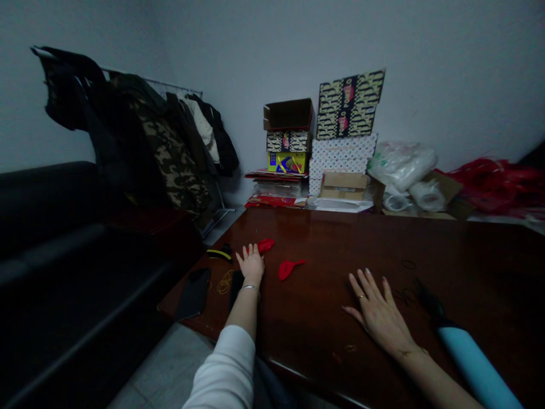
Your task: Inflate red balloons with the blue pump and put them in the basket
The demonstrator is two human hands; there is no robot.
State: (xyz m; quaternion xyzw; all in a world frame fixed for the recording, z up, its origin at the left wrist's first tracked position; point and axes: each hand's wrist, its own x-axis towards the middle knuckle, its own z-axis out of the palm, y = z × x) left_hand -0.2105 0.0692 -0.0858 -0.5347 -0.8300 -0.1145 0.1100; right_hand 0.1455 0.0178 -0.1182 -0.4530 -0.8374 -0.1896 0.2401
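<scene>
My left hand lies on the dark brown table with its fingers spread. Its fingertips are at a small red piece that looks like a limp balloon; whether they touch it I cannot tell. A second limp red balloon rests just right of that hand. Yellow rubber bands and a dark phone lie to its left. My right hand is flat over the table, fingers apart, holding nothing. Beside it are thin dark bands and a light-blue cylinder with a black tapered end.
A black-and-yellow item lies near the table's left edge. Stacked boxes, plastic bags and red bags line the back. A clothes rack and a black sofa stand at left.
</scene>
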